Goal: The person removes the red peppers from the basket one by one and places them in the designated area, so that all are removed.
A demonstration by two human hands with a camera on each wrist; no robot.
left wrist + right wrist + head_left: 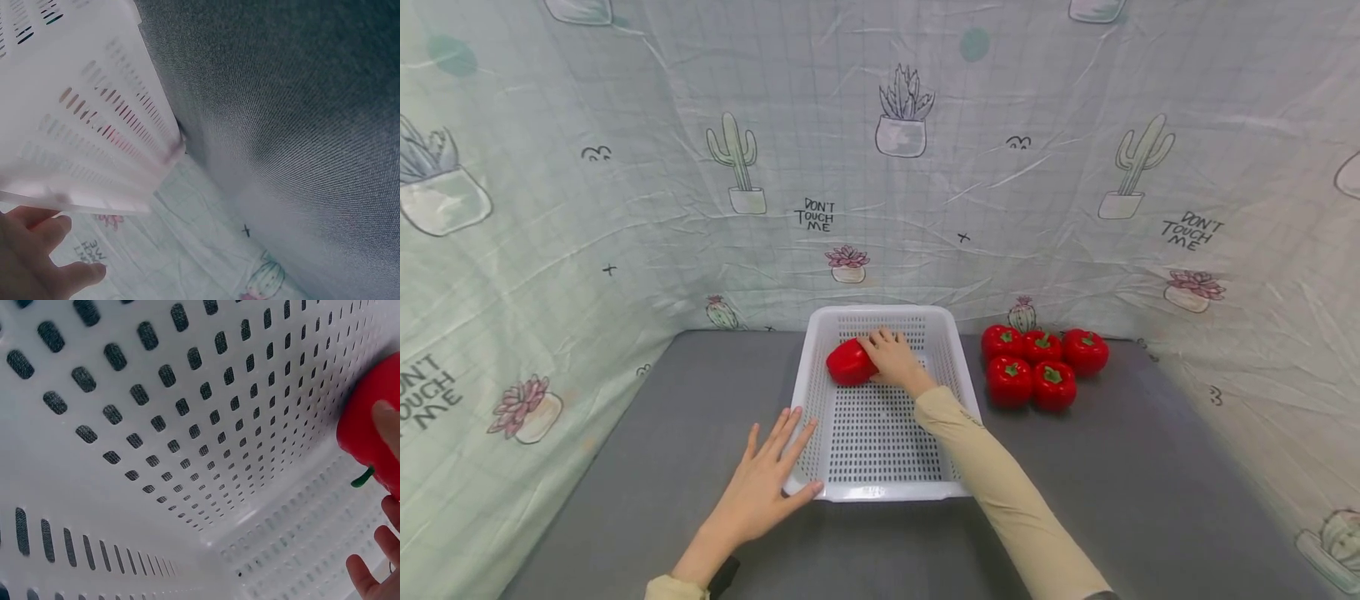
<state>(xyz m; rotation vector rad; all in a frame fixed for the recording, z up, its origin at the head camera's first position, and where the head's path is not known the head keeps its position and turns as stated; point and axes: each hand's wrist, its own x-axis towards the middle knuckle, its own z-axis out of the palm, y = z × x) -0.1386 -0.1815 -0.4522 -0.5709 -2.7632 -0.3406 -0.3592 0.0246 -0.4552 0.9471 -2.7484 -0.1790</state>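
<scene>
A white perforated plastic basket (887, 492) stands on the grey table. Inside it, toward the back left, lies a red bell pepper (847, 364) tipped on its side, its green stem (362, 477) showing in the right wrist view. My right hand (891, 360) reaches into the basket and holds this pepper, thumb on its red skin and other fingers near the stem end. With fingers spread and mostly straight, my left hand (763, 483) rests at the basket's left rim near the front corner; the left wrist view shows its fingertips (94, 271) beside the rim.
Several more red bell peppers (1010, 382) sit grouped on the table right of the basket, stems up. A pale cloth printed with cacti (902, 208) hangs behind and along both sides. The grey table (1150, 500) extends on either side of the basket.
</scene>
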